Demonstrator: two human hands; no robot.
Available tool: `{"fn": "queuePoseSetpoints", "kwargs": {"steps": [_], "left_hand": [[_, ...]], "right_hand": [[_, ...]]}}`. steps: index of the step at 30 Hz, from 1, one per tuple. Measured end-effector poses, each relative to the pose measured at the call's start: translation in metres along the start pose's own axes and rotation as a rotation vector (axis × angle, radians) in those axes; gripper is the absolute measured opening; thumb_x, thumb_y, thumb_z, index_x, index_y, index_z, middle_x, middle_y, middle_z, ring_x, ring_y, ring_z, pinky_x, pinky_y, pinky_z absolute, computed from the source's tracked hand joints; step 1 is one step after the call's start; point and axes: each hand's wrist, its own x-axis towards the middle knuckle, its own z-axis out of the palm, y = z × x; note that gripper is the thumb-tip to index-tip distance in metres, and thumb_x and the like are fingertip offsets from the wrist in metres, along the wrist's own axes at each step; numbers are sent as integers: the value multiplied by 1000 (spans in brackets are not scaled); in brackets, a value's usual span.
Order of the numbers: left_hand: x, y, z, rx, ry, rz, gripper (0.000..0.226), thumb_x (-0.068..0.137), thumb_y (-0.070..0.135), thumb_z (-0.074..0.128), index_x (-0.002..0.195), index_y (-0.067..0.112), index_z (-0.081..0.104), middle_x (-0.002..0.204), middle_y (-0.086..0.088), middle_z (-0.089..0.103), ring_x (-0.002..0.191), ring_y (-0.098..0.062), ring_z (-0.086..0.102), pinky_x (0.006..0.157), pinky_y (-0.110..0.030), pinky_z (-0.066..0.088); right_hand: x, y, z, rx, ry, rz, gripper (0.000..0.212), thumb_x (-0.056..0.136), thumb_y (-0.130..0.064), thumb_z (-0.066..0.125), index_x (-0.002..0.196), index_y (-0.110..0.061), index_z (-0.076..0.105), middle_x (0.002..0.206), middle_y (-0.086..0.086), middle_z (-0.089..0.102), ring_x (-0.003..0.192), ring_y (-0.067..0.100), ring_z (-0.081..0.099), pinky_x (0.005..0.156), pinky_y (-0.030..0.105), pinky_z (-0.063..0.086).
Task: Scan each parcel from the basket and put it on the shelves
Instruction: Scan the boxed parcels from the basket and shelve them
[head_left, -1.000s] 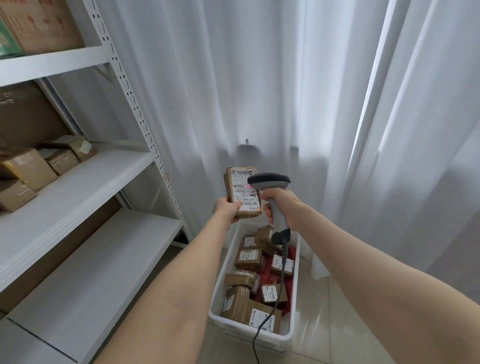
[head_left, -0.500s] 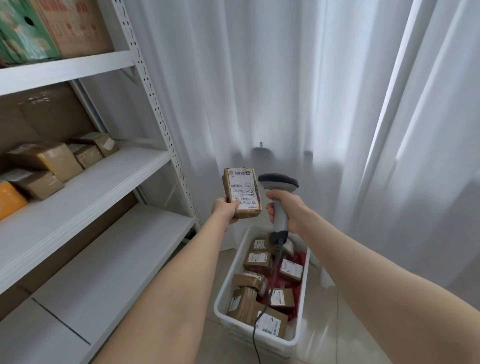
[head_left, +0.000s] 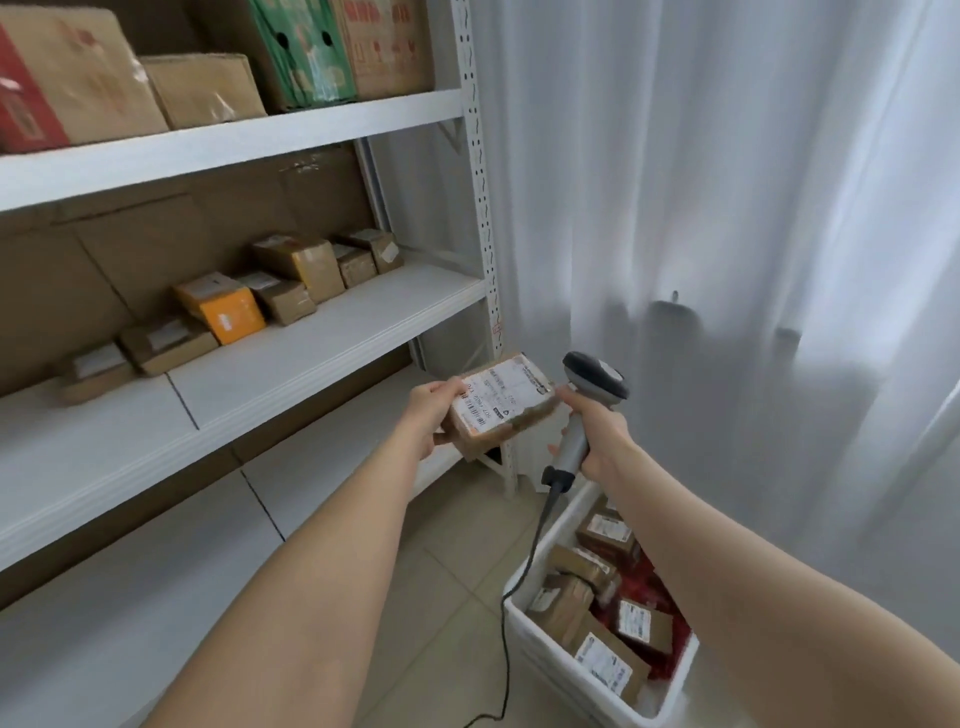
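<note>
Shelves (head_left: 322, 338) fill the left side. Big cartons (head_left: 202, 88) sit on the top level. On the middle level a row of small brown parcels (head_left: 298, 265) lies along the back, with an orange box (head_left: 221, 306) among them. The front of that board is bare. Left hand (head_left: 428, 415) grips the held parcel (head_left: 501, 402) by its left end, fingers curled round it. The parcel is tilted with its white label up, in the air in front of the lower shelf, near the white upright post (head_left: 480, 182). Just to its right, the right hand (head_left: 597, 436) is wrapped round the grey handle of the scanner (head_left: 595, 376), whose head is close to the parcel's right end. A dark cable (head_left: 505, 654) hangs from the scanner to the floor. Lower right, a white basket (head_left: 545, 660) on the tiles holds more labelled parcels (head_left: 602, 662). A white curtain (head_left: 727, 208) hangs behind.
</note>
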Motion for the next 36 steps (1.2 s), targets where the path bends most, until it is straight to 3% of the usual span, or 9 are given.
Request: {"fn": "queuePoseSetpoints", "kwargs": {"steps": [3,7,15,18,22,25,30,32,36], "left_hand": [[-3,0,-42,0,41,-1,10,90,27,57,95,21,64,80,-1,73,71,-14,69,55,-24,51],[0,5,-103,1,21,6,13,88,25,59,97,16,62,77,-4,75,69,-17,73,57,-25,56],[22,17,-227,76,19,-16,12,87,21,57,96,18,66,82,-7,75,68,-18,72,54,-25,55],[36,16,-275,4,156,2,19,87,31,57,100,19,67,77,-2,73,68,-17,69,53,-23,51],[54,7,-341,-143,256,-90,50,82,60,57,114,21,54,111,-5,59,108,-24,57,90,-44,50],[61,-1,-370,-138,122,-151,70,79,65,60,131,22,41,126,-10,50,119,-30,52,93,-48,48],[76,0,-388,-209,-37,-108,40,87,43,64,118,18,58,100,-7,70,93,-24,67,73,-38,57],[81,2,-395,-245,-9,-78,28,87,31,69,111,20,60,95,-4,71,84,-22,69,64,-36,59],[94,5,-419,-322,133,-29,20,88,16,68,106,14,60,99,-9,71,81,-24,70,64,-37,60]], "right_hand": [[-2,10,28,7,-57,41,40,82,-28,77,111,-15,54,90,9,66,82,28,67,63,42,59],[-8,33,76,-60,-224,96,57,82,-33,76,130,-12,54,117,13,69,108,34,66,100,50,49],[-8,80,198,-111,-395,168,52,80,-22,79,126,-8,59,104,13,74,92,32,73,80,46,59],[-4,98,254,-108,-374,168,55,79,-18,80,127,-6,57,107,15,73,96,34,71,88,51,56],[2,117,326,-33,-316,157,49,79,-17,80,120,-2,59,110,16,71,97,33,70,92,50,54],[4,125,373,11,-324,183,41,80,-15,79,114,-2,60,108,16,71,93,33,70,89,49,55],[11,141,442,-2,-374,200,30,83,-13,76,107,-4,60,109,17,70,95,34,69,92,50,54],[15,146,463,-18,-391,192,25,84,-14,75,101,-6,60,108,18,70,93,35,69,92,52,53],[25,151,496,-123,-489,209,43,86,-21,74,122,-5,58,116,17,68,101,33,66,95,50,52]]}}
